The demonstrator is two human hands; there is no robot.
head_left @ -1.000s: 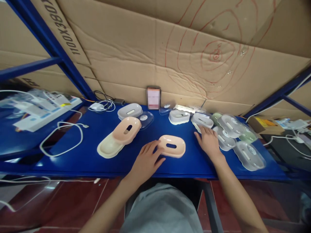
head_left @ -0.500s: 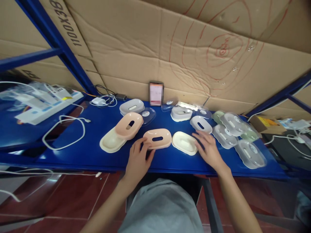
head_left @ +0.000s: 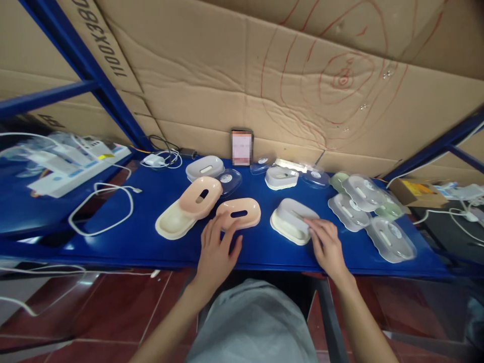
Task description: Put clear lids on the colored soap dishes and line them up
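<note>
My left hand (head_left: 217,249) lies flat on the blue shelf (head_left: 136,242), fingers apart, with its fingertips against the near edge of a pink slotted soap-dish insert (head_left: 240,213). My right hand (head_left: 327,244) grips the right end of a white insert (head_left: 297,209), which sits tilted on a cream soap-dish base (head_left: 285,229). To the left, a second pink insert (head_left: 200,195) leans on another cream base (head_left: 170,226).
Further back stand a grey dish (head_left: 204,168), a white dish (head_left: 280,177), clear lids (head_left: 229,180) and a phone (head_left: 242,147) against the cardboard wall. Several clear trays (head_left: 391,239) and a green dish (head_left: 338,180) crowd the right. A white cable (head_left: 100,209) loops at left.
My left hand slid the pink insert leftward, next to the stacked pair. My right hand drew a cream base forward, then set the white insert on it.
</note>
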